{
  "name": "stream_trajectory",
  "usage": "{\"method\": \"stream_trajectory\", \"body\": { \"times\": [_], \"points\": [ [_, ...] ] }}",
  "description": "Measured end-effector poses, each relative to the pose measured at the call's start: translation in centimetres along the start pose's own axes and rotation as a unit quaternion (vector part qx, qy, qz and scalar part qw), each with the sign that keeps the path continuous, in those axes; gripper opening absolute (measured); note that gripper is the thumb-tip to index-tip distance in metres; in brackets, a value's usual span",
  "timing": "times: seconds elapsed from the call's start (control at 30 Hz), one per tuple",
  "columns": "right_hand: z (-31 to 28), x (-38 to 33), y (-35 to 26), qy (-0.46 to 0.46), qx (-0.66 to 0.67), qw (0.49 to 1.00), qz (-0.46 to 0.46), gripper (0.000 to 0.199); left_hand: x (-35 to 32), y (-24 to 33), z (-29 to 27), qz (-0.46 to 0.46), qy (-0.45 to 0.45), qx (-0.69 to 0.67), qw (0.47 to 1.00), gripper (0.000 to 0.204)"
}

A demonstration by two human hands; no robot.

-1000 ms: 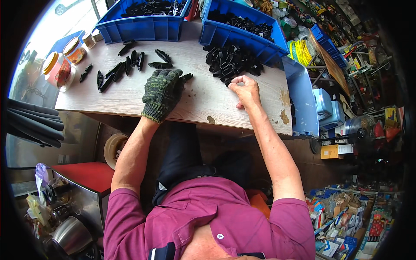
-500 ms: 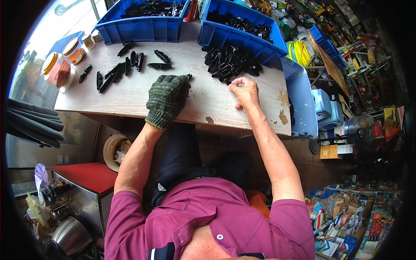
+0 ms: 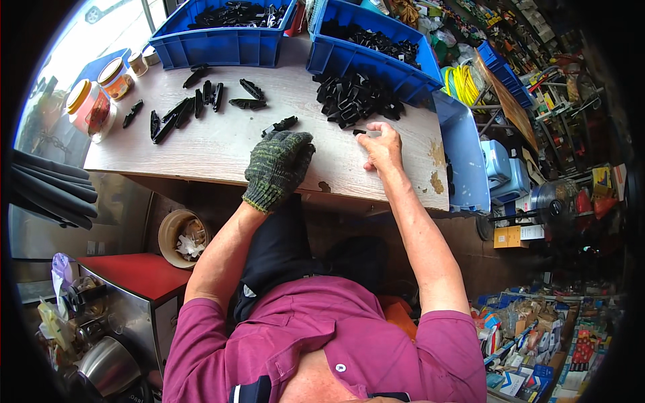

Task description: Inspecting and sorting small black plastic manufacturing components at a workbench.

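Head view: left hand (image 3: 279, 168), gloved, fingers curled; can't tell if it grips anything. Right hand (image 3: 383, 146), bare, pinches a small black piece (image 3: 359, 131) at thumb and fingertip, poking out leftward, long axis roughly crosswise. Long black part (image 3: 282, 125) lies on the worktop (image 3: 201, 151) just beyond the glove, left hand nearer; long axis slants, far end up-right toward the black pile (image 3: 356, 97). Pile sits just beyond the right hand, below the right blue bin (image 3: 366, 67). More assembled-looking black parts (image 3: 173, 119) lie to the left.
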State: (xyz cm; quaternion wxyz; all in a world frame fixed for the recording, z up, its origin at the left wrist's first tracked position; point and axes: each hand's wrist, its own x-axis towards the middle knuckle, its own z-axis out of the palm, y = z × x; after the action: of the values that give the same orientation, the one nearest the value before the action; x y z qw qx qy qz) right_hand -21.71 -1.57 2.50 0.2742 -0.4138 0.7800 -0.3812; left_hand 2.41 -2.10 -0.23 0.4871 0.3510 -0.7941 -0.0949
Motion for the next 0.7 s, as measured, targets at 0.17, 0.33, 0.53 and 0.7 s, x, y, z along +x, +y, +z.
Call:
{"method": "stream_trajectory", "body": {
  "times": [0.17, 0.33, 0.53, 0.7],
  "points": [
    [0.5, -0.1, -0.7, -0.007, -0.031, 0.999, -0.007, 0.034, -0.4, -0.1, 0.2, -0.013, -0.013, 0.009, 1.0, 0.021],
    [0.6, -2.3, -0.5, -0.066, 0.222, 0.972, 0.044, 0.023, -0.4, 1.5, 1.1, -0.061, -0.03, 0.009, 0.998, 0.033],
    [3.6, -6.1, 0.2, -0.105, 0.342, 0.933, -0.039, 0.023, 0.1, 3.3, 2.6, -0.065, -0.039, -0.004, 0.997, 0.038],
    [3.8, -6.7, 0.2, -0.1, 0.335, 0.935, -0.061, 0.02, 0.2, 4.1, 3.3, -0.096, -0.069, 0.052, 0.992, 0.027]
  ]
}}
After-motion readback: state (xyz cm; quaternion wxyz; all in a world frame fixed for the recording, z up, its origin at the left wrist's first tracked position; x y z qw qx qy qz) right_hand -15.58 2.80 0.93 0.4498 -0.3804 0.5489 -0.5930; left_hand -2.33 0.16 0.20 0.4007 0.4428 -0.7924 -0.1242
